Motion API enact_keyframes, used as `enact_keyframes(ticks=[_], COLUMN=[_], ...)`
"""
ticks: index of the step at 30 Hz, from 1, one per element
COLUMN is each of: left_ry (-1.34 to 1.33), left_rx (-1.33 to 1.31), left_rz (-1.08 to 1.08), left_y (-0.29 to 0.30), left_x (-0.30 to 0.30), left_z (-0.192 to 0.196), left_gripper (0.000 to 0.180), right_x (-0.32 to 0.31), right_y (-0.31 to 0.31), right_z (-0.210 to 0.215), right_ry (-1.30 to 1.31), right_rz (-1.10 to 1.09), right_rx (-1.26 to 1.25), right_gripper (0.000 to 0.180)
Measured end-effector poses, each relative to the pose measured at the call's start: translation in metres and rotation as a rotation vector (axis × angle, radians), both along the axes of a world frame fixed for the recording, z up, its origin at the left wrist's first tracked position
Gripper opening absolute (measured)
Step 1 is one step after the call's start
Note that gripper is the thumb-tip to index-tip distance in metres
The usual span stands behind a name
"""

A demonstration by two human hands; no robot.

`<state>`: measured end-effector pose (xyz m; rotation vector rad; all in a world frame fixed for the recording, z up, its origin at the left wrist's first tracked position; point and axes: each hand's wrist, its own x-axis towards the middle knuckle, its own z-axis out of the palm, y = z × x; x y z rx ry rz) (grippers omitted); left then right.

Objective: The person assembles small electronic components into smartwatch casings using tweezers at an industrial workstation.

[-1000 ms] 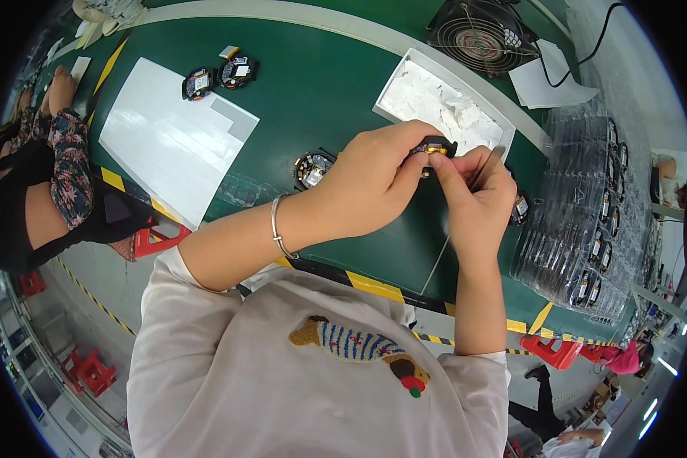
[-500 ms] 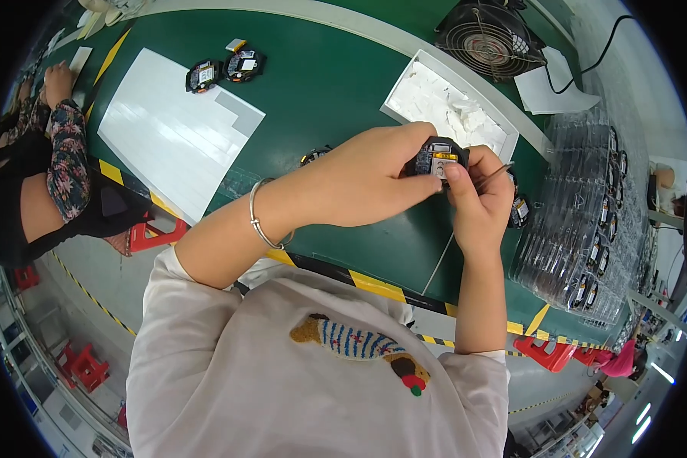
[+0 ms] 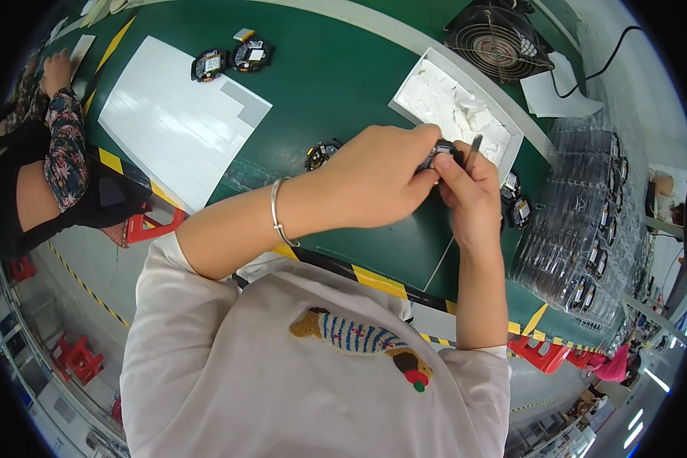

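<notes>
Both hands meet above the green tabletop's near edge: left hand pinches a small black round device steady, close to the face, so right hand, gripping a slim metal tool, can work on it.

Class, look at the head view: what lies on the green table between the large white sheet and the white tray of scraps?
In the head view, one small round black part lies between the white sheet and the white tray; otherwise bare green table.
</notes>
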<state>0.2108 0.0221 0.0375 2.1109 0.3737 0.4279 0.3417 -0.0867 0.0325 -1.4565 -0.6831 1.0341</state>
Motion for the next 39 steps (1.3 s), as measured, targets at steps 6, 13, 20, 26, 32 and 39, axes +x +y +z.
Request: enact_keyframes(ticks=[6,13,20,26,32,39], left_ry=[0.069,0.087,0.173,0.254,0.241,0.195], left_rx=[-0.399,0.002,0.065,0.418,0.117,-0.907], left_rz=[-0.185,0.011,0.158,0.402,0.209,0.008], left_y=[0.02,-0.012,0.015,0.037,0.027,0.04], left_x=[-0.002,-0.021,-0.05,-0.077,-0.05,-0.006], left_z=[-0.012,-0.011,0.005,-0.02,-0.016,-0.01], left_gripper=[0.021,0.023,0.024,0.026,0.029,0.033], right_x=[0.009,-0.011,0.012,0.037,0.037,0.015], right_y=[-0.006,-0.016,-0.048,-0.066,-0.047,-0.01], right_z=[0.002,-0.006,0.007,0.02,0.028,0.038], right_ry=[-0.104,-0.298,-0.811,-1.034,-1.164,-0.787], right_rz=[0.107,0.14,0.098,-0.253,-0.2,-0.161], right_rx=[-0.103,-0.031,-0.336,-0.491,-0.176,0.061], right_gripper=[0.024,0.021,0.026,0.017,0.012,0.022])
